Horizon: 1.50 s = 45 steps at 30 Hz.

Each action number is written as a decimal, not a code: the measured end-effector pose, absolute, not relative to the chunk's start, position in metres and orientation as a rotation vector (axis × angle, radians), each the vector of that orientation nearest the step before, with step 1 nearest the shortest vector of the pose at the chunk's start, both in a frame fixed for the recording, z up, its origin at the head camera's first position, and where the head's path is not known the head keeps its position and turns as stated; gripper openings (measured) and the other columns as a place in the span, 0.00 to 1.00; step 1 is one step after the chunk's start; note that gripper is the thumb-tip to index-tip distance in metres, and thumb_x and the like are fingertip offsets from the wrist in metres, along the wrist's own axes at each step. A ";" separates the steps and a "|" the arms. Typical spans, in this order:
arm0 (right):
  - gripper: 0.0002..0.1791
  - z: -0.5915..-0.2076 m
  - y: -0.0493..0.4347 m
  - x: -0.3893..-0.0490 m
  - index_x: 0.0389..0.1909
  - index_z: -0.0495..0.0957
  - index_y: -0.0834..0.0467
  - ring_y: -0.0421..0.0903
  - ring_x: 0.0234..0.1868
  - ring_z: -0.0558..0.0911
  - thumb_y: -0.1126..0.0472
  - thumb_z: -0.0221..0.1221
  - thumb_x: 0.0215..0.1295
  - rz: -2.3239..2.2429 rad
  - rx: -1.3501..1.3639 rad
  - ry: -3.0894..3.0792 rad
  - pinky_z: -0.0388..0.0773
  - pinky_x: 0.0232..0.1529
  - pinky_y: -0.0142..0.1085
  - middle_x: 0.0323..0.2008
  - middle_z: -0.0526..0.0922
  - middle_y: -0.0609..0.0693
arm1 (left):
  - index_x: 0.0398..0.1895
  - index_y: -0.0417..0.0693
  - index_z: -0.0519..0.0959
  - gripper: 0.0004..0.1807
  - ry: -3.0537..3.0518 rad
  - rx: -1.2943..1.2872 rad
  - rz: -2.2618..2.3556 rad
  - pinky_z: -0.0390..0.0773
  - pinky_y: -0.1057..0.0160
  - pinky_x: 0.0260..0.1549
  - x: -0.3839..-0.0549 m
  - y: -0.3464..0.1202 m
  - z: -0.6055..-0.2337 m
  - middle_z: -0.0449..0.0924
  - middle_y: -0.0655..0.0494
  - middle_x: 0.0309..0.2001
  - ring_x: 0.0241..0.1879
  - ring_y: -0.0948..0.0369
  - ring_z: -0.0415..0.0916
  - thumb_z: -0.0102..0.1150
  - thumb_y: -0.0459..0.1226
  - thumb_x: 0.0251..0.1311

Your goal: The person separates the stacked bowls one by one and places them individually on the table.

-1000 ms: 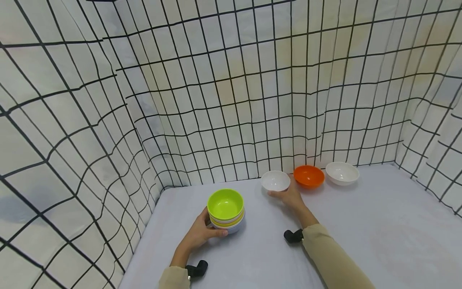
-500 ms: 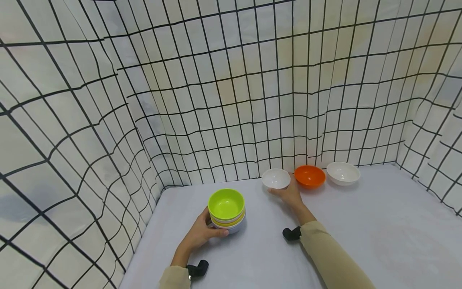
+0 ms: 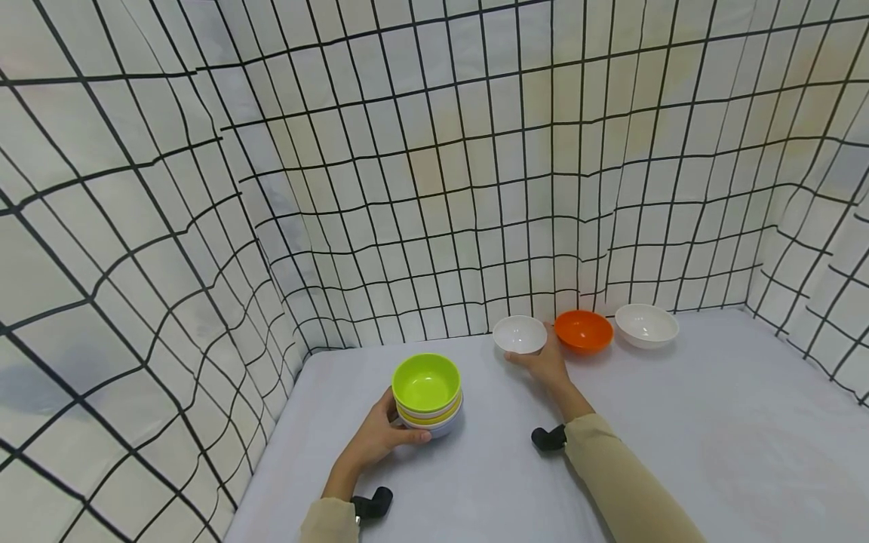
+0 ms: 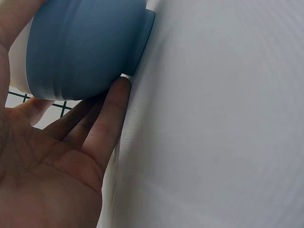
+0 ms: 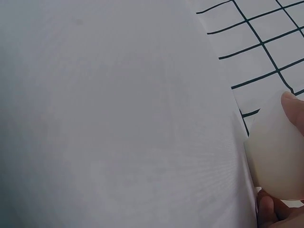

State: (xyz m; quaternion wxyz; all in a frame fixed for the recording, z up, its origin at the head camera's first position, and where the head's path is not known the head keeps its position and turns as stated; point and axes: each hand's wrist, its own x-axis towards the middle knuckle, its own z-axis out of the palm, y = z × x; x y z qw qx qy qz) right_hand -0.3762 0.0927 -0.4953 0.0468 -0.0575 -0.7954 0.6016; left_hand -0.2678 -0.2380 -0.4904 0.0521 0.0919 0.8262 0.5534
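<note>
A lime green bowl [image 3: 425,383] tops a nested stack with white and yellow rims below it and a light blue bowl [image 4: 88,47] at the bottom. My left hand [image 3: 376,435] holds this stack from the left, thumb along its near side and fingers around the far side. In the left wrist view, one fingertip reaches the blue bowl's foot, right at the tabletop. Farther back, my right hand [image 3: 545,369] grips a small white bowl [image 3: 519,334] between the thumb in front and the fingers at its right. The right wrist view shows this bowl's outer wall close over the cloth.
An orange bowl [image 3: 583,332] sits just right of my right hand, and a larger white bowl [image 3: 646,326] stands beside it. These bowls line the back of the white-covered table [image 3: 733,422]. A white wall [image 3: 421,173] with a black grid rises behind.
My right hand and the small white bowl have shifted slightly toward the back wall. The left hand stays on the stack.
</note>
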 end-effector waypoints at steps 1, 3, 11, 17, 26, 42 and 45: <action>0.62 -0.495 0.093 -0.376 0.82 0.40 0.55 0.64 0.78 0.58 0.60 0.74 0.56 1.836 -0.176 -2.429 0.54 0.80 0.61 0.79 0.52 0.62 | 0.79 0.66 0.57 0.62 2.513 0.279 1.683 0.59 0.37 0.77 -0.268 -0.238 -0.490 0.68 0.55 0.75 0.76 0.46 0.63 0.86 0.44 0.39; 0.63 -0.495 0.093 -0.376 0.82 0.39 0.55 0.64 0.77 0.58 0.60 0.74 0.56 1.834 -0.175 -2.430 0.54 0.80 0.61 0.80 0.52 0.63 | 0.79 0.65 0.57 0.62 2.513 0.279 1.684 0.59 0.38 0.77 -0.268 -0.238 -0.490 0.68 0.55 0.75 0.76 0.46 0.63 0.86 0.44 0.39; 0.62 -0.495 0.093 -0.377 0.82 0.40 0.55 0.64 0.78 0.58 0.59 0.75 0.57 1.830 -0.175 -2.426 0.55 0.80 0.60 0.79 0.53 0.62 | 0.80 0.65 0.56 0.63 2.505 0.279 1.690 0.59 0.37 0.77 -0.267 -0.238 -0.489 0.67 0.55 0.75 0.76 0.46 0.63 0.86 0.44 0.39; 0.63 -0.495 0.093 -0.374 0.82 0.40 0.56 0.64 0.78 0.58 0.59 0.75 0.56 1.827 -0.176 -2.421 0.55 0.80 0.60 0.79 0.53 0.63 | 0.79 0.65 0.57 0.63 2.496 0.285 1.703 0.60 0.38 0.77 -0.267 -0.238 -0.489 0.68 0.55 0.75 0.76 0.47 0.64 0.86 0.43 0.39; 0.64 -0.496 0.093 -0.373 0.82 0.39 0.55 0.65 0.77 0.59 0.60 0.75 0.56 1.847 -0.169 -2.405 0.56 0.79 0.61 0.79 0.54 0.64 | 0.80 0.66 0.56 0.63 2.496 0.293 1.705 0.59 0.37 0.77 -0.267 -0.238 -0.490 0.68 0.56 0.75 0.76 0.47 0.63 0.86 0.43 0.40; 0.55 -0.495 0.098 -0.362 0.78 0.49 0.54 0.61 0.77 0.61 0.61 0.75 0.56 1.884 -0.092 -2.367 0.56 0.80 0.59 0.77 0.59 0.60 | 0.80 0.66 0.55 0.62 2.495 0.301 1.703 0.58 0.35 0.77 -0.267 -0.238 -0.489 0.66 0.54 0.76 0.77 0.45 0.61 0.85 0.43 0.41; 0.58 -0.494 0.100 -0.358 0.80 0.45 0.53 0.63 0.77 0.60 0.60 0.75 0.57 1.913 -0.121 -2.387 0.56 0.80 0.59 0.79 0.56 0.61 | 0.80 0.65 0.55 0.63 2.502 0.302 1.699 0.59 0.35 0.76 -0.268 -0.238 -0.490 0.66 0.54 0.76 0.77 0.45 0.62 0.85 0.44 0.41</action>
